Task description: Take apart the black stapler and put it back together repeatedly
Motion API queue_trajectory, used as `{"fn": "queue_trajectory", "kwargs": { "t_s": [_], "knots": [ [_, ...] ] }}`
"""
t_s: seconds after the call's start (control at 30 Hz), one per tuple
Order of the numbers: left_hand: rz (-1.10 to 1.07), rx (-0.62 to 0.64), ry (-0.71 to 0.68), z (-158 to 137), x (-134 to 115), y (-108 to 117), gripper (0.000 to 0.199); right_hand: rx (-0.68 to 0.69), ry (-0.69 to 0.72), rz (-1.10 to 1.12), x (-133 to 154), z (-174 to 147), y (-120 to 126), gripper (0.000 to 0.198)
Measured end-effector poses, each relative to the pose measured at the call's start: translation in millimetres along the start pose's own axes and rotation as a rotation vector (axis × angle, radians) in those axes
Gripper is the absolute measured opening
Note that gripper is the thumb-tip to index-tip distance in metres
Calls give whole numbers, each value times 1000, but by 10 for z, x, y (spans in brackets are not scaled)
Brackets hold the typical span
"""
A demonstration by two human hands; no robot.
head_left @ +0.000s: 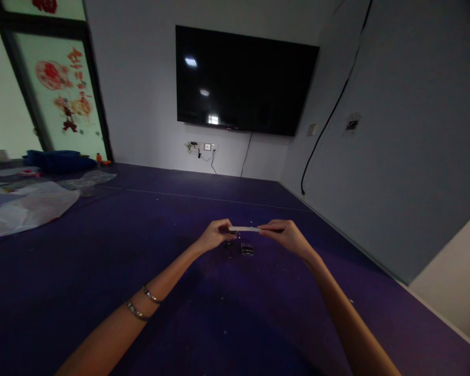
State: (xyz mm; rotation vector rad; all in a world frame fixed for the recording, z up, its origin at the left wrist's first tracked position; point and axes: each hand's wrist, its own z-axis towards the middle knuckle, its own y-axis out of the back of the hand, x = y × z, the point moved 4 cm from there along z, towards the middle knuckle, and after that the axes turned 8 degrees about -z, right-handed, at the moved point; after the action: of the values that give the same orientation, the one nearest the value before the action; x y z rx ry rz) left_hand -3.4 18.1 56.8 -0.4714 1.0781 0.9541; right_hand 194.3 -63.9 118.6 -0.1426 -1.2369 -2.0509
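"Step in hand?"

"Holding, I'd judge: a thin, off-white, edge-on strip, material unclear, spans both bare hands. The left hand pinches one end between thumb and fingers; the right hand pinches the other."

"Where is it?"

"Out in front of the person, seen against the dark purple floor, near a small, dark, rectangular object. I can't tell its height."

"What does the next move call for?"

"Both pinches steady, I'd say, without twisting."

"Its direction?"

"Long axis left to right, nearly level, ends toward either hand."
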Motion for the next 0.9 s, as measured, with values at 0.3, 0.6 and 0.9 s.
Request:
{"fn": "queue_trajectory", "kwargs": {
  "t_s": [0.3,0.6,0.9],
  "knots": [
    [-4,-12,-2,15,42,23,22,3,21,8,-18,6,-9,22],
    [21,-33,0,-2,8,18,23,9,-2,5,-36,10,-20,23],
    [31,-40,17,-2,73,35,23,8,-2,-7,-47,6,-27,21]
  ]
}}
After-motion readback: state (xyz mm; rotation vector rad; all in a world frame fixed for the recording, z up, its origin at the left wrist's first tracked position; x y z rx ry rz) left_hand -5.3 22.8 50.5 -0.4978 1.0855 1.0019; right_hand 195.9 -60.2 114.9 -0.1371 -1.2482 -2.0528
